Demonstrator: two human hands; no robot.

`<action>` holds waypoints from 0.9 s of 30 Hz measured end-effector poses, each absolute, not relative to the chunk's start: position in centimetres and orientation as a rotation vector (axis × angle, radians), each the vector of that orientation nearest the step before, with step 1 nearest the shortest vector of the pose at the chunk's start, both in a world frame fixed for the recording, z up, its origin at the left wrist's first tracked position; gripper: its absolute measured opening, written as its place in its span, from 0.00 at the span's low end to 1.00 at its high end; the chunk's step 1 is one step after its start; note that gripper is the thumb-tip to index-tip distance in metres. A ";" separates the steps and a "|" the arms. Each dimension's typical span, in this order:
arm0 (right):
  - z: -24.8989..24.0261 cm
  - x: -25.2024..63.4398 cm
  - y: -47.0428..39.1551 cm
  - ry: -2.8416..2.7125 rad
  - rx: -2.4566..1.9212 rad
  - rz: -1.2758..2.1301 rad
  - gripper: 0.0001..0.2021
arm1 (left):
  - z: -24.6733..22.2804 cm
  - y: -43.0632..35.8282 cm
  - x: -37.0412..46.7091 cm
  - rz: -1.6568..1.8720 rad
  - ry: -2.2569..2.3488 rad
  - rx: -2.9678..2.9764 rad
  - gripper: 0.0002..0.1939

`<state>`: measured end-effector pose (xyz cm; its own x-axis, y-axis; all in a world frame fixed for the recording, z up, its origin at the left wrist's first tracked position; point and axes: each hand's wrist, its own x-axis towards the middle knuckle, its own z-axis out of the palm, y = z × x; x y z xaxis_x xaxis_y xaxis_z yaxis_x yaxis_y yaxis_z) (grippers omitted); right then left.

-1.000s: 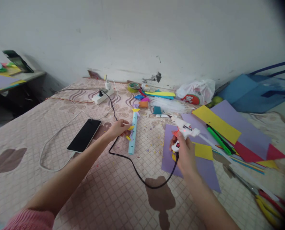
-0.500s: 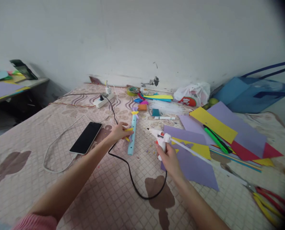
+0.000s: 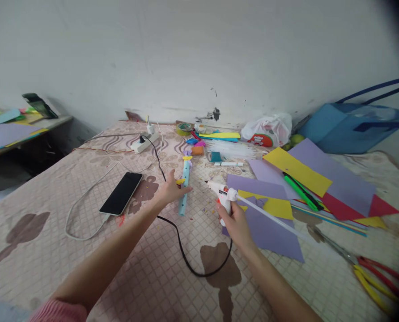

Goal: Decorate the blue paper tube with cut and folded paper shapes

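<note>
A light blue paper strip or tube (image 3: 182,206) with dark dots lies on the patterned cloth, with yellow and purple paper pieces at its far end. My left hand (image 3: 170,191) is over its left side, fingers spread and thumb reaching across the strip; I cannot tell whether it touches. A small yellow paper piece (image 3: 180,181) shows beside the strip, just past this hand. In my right hand (image 3: 235,223) is a white glue gun (image 3: 222,191), gripped by its handle, with its dark nozzle aimed left toward the strip. A long clear glue stick (image 3: 269,215) sticks out behind it.
The gun's black cord (image 3: 182,252) loops across the cloth. A phone (image 3: 121,193) on a white cable lies left, near a power strip (image 3: 145,142). Purple paper (image 3: 273,241), a green cutter (image 3: 300,191) and scissors (image 3: 357,259) lie right. A blue bag (image 3: 337,129) stands behind.
My left hand has opened from its pinch on the yellow paper, and its thumb now extends over the blue strip. My right hand still holds the glue gun in nearly the same place.
</note>
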<state>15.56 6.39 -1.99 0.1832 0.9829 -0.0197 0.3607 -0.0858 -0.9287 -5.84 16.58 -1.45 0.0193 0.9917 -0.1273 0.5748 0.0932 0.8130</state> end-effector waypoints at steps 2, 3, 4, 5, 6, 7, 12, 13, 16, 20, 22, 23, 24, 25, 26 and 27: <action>-1.8 15.6 6.3 -1.308 -1.596 0.899 0.20 | -0.8 16.2 -5.4 0.685 1.691 1.638 0.57; -1.8 15.6 6.2 -1.309 -1.589 0.894 0.20 | -0.5 16.0 -5.2 0.663 1.701 1.657 0.59; -1.7 15.6 6.2 -1.309 -1.581 0.890 0.20 | -0.3 15.8 -5.1 0.646 1.706 1.672 0.59; -1.7 15.6 6.2 -1.307 -1.572 0.892 0.20 | -0.2 15.7 -4.9 0.638 1.707 1.683 0.59; -1.7 15.6 6.1 -1.305 -1.560 0.899 0.20 | -0.1 15.7 -4.8 0.640 1.707 1.687 0.59; -1.7 15.6 6.1 -1.304 -1.553 0.904 0.20 | 0.0 15.6 -4.7 0.650 1.709 1.687 0.58; -1.9 15.8 6.2 -1.339 -1.559 0.835 0.21 | -0.2 15.8 -4.7 0.674 1.752 1.667 0.56; -1.9 15.8 6.2 -1.345 -1.559 0.821 0.21 | -0.3 15.9 -4.7 0.689 1.754 1.679 0.56; -2.0 15.8 6.2 -1.351 -1.553 0.804 0.20 | -0.6 15.9 -5.0 0.759 1.745 1.720 0.55; -2.2 15.8 6.2 -1.342 -1.563 0.820 0.19 | -0.9 15.7 -5.3 0.737 1.754 1.712 0.55; -2.2 15.8 6.2 -1.341 -1.569 0.840 0.20 | -1.2 15.7 -5.5 0.741 1.732 1.711 0.55; -2.2 15.8 6.2 -1.340 -1.570 0.849 0.20 | -1.4 15.6 -5.7 0.753 1.715 1.711 0.56; -2.2 15.7 6.2 -1.337 -1.569 0.859 0.20 | -1.6 15.7 -5.9 0.763 1.697 1.710 0.57; -2.2 15.7 6.2 -1.332 -1.566 0.868 0.20 | -1.9 15.7 -6.1 0.771 1.681 1.708 0.57; -2.1 15.7 6.2 -1.327 -1.563 0.879 0.20 | -2.1 15.7 -6.3 0.777 1.671 1.702 0.58; -2.1 15.7 6.2 -1.323 -1.560 0.889 0.20 | -2.4 15.7 -6.5 0.783 1.667 1.693 0.58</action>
